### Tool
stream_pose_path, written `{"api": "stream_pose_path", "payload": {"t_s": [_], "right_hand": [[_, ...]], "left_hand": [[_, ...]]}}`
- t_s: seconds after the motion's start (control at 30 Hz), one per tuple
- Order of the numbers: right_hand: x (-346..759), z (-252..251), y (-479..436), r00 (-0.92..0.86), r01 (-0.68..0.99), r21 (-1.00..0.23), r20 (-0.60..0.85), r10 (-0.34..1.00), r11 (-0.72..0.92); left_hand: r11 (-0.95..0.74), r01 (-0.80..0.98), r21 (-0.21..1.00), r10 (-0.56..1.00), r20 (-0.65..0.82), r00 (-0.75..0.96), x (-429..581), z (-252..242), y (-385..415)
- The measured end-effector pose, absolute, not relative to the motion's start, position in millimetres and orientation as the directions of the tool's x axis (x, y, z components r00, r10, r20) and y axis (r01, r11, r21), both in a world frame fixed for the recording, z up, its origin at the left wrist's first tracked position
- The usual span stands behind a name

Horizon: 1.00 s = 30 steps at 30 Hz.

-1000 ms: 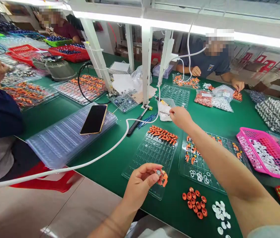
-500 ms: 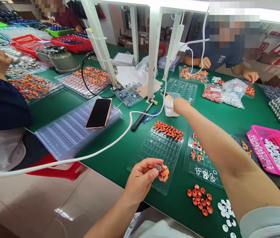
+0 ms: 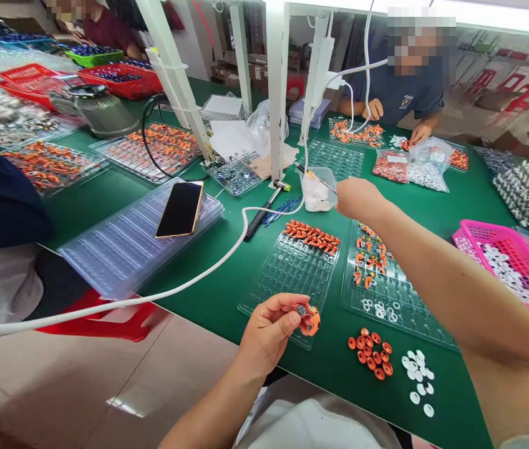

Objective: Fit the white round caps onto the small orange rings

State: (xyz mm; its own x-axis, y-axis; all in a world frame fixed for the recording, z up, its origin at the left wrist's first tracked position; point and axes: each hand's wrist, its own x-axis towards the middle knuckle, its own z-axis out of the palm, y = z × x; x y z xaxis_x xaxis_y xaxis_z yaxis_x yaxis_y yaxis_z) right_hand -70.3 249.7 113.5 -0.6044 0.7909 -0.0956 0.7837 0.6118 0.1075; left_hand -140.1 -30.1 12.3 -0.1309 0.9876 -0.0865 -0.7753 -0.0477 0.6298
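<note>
Bare table (image 3: 213, 299) lies left of the clear tray (image 3: 287, 280); over the tray's near edge, the left hand (image 3: 269, 329) pinches an orange part (image 3: 312, 324). The right hand (image 3: 358, 198), arm outstretched, meets the tub (image 3: 317, 203), grip unclear.

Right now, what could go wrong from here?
The small orange part, pinched in the left hand, might slip out. The right hand is beside the plastic container and near the white cable; it could perhaps snag the cable or nudge the container.
</note>
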Motion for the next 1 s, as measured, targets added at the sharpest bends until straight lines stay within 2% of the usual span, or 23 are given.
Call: {"api": "stream_pose_path", "payload": {"t_s": [0.1, 0.13, 0.2, 0.27, 0.33, 0.37, 0.47, 0.63, 1.0], "right_hand": [[-18.5, 125.3, 210.2, -0.557, 0.823, 0.088, -0.071, 0.827, 0.562], [2.7, 127.6, 191.7, -0.568, 0.823, -0.031, 0.000, 0.823, 0.568], [46.3, 128.5, 147.6, -0.535, 0.764, -0.354, 0.119, 0.837, 0.539], [85.4, 123.7, 98.4, -0.466, 0.597, -0.667, 0.164, 0.869, 0.446], [114.7, 112.0, 51.5, -0.424, 0.333, -0.851, 0.250, 0.870, 0.407], [125.2, 103.7, 31.2, -0.378, 0.210, -0.883, 0.324, 0.867, 0.421], [144.1, 72.5, -11.9, -0.173, 0.056, -0.921, 0.372, 0.912, 0.386], [160.8, 30.1, -31.8, -0.063, -0.033, -0.946, 0.325, 0.944, 0.323], [188.0, 16.2, -28.2, -0.103, -0.154, -0.946, 0.301, 0.948, 0.284]], "left_hand": [[-0.001, -0.769, 0.639, 0.991, -0.105, -0.088, -131.1, 11.1, -29.7], [0.024, -0.763, 0.646, 0.991, -0.117, -0.067, -127.6, 10.6, -29.4], [0.082, -0.742, 0.665, 0.989, -0.146, -0.022, -120.2, 9.5, -28.7], [0.136, -0.715, 0.686, 0.985, -0.171, 0.024, -111.4, 8.1, -27.5], [0.182, -0.688, 0.703, 0.981, -0.181, 0.075, -100.2, 6.7, -25.5], [0.202, -0.676, 0.709, 0.978, -0.182, 0.102, -93.6, 6.0, -24.1], [0.247, -0.655, 0.714, 0.969, -0.179, 0.171, -70.4, 4.8, -19.2], [0.307, -0.613, 0.728, 0.950, -0.200, 0.238, -35.7, 4.5, -15.2], [0.357, -0.507, 0.785, 0.933, -0.267, 0.242, -12.8, 7.6, -14.0]]}}
